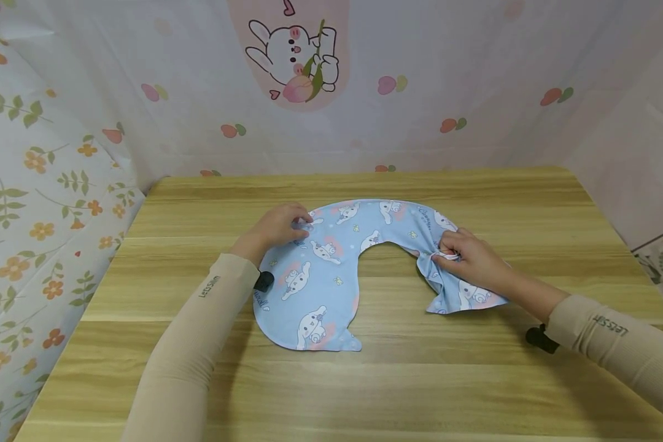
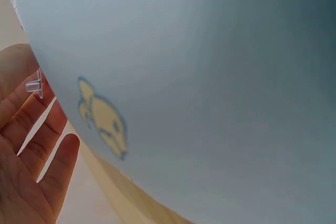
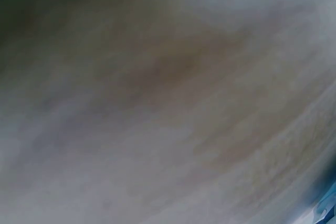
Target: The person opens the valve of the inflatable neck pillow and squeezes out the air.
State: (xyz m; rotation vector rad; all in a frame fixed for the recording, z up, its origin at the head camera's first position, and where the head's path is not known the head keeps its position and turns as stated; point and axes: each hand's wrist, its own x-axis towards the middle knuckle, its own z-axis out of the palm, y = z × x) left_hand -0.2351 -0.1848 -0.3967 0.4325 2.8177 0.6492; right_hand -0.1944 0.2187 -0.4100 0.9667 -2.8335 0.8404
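Inflatable [image 1: 331, 288], one; right grip [image 1: 473, 261] clutching, left grip [image 1: 278, 227] by one valve [image 2: 34, 85]

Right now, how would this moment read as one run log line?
left hand: beside clear valve | right hand: grips curved blue printed piece, bunching it | wooden table: beneath

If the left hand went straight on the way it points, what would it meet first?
Likely the pillow, near the clear valve right by the left hand; whether they touch now is hard to tell.
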